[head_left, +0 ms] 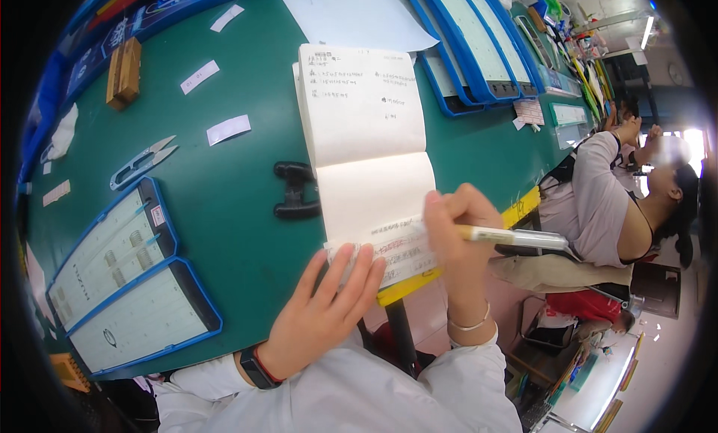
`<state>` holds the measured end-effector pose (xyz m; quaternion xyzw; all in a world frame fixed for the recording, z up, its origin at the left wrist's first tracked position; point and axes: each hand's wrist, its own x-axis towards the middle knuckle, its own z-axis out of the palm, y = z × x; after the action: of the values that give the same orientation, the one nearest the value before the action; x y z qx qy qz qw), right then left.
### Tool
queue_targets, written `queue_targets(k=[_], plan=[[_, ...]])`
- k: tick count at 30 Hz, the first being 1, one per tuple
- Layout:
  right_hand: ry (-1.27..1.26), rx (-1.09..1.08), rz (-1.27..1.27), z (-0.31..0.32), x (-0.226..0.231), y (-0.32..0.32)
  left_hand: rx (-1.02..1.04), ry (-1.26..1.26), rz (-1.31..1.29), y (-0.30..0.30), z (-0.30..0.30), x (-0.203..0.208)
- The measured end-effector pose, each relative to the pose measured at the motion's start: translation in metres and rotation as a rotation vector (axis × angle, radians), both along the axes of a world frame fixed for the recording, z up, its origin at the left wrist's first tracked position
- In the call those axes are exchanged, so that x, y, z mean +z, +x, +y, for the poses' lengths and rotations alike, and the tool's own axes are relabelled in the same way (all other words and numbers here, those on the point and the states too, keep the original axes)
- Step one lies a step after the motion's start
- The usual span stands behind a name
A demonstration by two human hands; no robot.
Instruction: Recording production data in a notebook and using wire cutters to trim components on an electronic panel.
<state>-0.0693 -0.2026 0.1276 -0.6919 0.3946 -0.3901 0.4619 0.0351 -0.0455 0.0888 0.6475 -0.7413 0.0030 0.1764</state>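
An open notebook [368, 137] lies on the green tabletop, with handwriting on its upper page and on a slip of paper [400, 246] across the lower page. My left hand [329, 307] is laid on the slip's near left corner, fingers stretched out. In my right hand [465, 235] is a pen [516, 237] with a clear and white barrel, gripped between thumb and fingers above the slip's right side. The pen tip is hidden behind my fingers. A black clamp-like object [295, 188] sits beside the notebook's left edge.
Blue-framed panels [134, 268] lie at the left, with more panels [479, 40] stacked at the upper right. Thread snips [142, 162], a wooden block [124, 72] and paper labels [228, 129] are scattered on the left. Yellow tape [523, 206] marks the table edge; another person [598, 194] sits at the right.
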Motion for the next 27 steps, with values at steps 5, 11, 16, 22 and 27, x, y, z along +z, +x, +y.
queue_targets(k=[5,11,16,22,27], plan=[[-0.155,0.15,0.28,0.002,-0.011,0.006,0.008,0.009,-0.007,0.0,-0.002,0.001],[-0.136,0.199,0.261,0.006,-0.011,0.008,0.013,-0.009,-0.02,-0.001,-0.002,0.0],[-0.152,0.203,0.29,0.005,-0.011,0.01,0.015,-0.014,-0.024,-0.001,-0.002,0.001],[-0.147,0.209,0.303,0.006,-0.008,0.013,0.016,-0.011,-0.018,-0.002,-0.002,-0.001],[-0.112,0.225,0.322,0.005,-0.009,0.011,0.022,-0.019,-0.019,-0.002,-0.003,0.001]])
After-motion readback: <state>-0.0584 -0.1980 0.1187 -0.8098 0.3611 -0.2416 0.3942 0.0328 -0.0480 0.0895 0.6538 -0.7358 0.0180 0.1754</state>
